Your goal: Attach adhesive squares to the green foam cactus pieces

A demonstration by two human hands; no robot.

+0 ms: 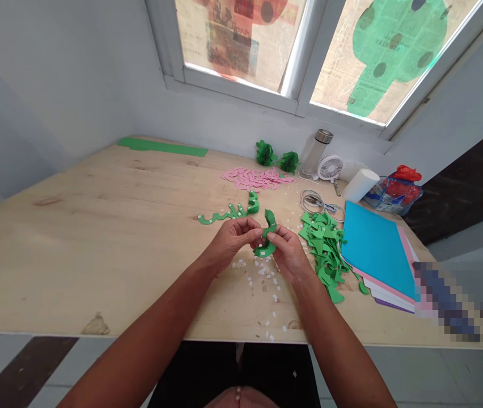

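Note:
Between both hands, just above the table, is a stack of curved green paper cutouts (266, 249) with a small white square on its face. My left hand (241, 233) pinches its left side with thumb and fingers. From the right, my right hand (284, 245) grips the same stack, thumb in front. Just beyond the hands lie more wavy green paper cutouts (220, 216) dotted with white squares, with a small green bundle (253, 203) standing at their right end. Many tiny white paper squares (267, 272) are scattered below the hands.
Right of my hands lie green paper scraps (324, 246), scissors (330, 209) and coloured paper sheets (373, 243). Farther back are pink cutouts (258, 178), green paper ornaments (266, 153), a glass bottle (316, 153), a small fan (330, 168) and a white roll (361, 185). A green strip (165, 147) lies far left.

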